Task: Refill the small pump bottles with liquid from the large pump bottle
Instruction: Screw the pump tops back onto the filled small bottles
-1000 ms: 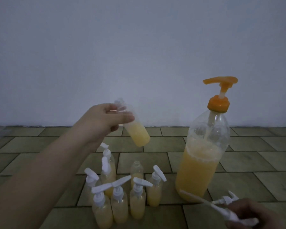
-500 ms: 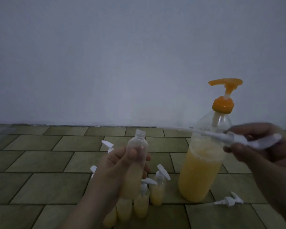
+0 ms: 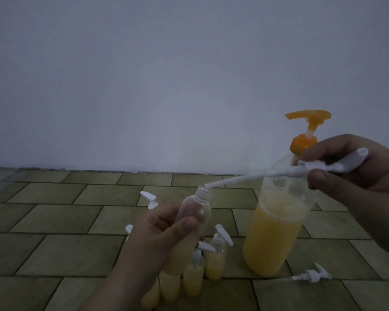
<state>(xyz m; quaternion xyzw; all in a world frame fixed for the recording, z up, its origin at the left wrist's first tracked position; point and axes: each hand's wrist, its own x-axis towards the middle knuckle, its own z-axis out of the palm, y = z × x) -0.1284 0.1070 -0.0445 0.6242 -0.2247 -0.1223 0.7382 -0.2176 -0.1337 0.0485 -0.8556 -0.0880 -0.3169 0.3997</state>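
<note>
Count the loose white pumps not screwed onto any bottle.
2: one white pump gripped in the right hand, its tube at the held bottle's mouth; another pump on the floor.

Small open bottle (image 3: 194, 212): clear plastic, no cap, tilted slightly right, held above floor. White pump head (image 3: 319, 168) w/ long dip tube, nearly horizontal, tube tip at bottle's mouth. Large pump bottle (image 3: 276, 232): clear, orange pump, upright on floor at right, approx half full of yellow liquid. Filled small bottles (image 3: 213, 259) w/ white pumps clustered just left of it. Spare white pump (image 3: 312, 275) lying on floor, front right.
</note>
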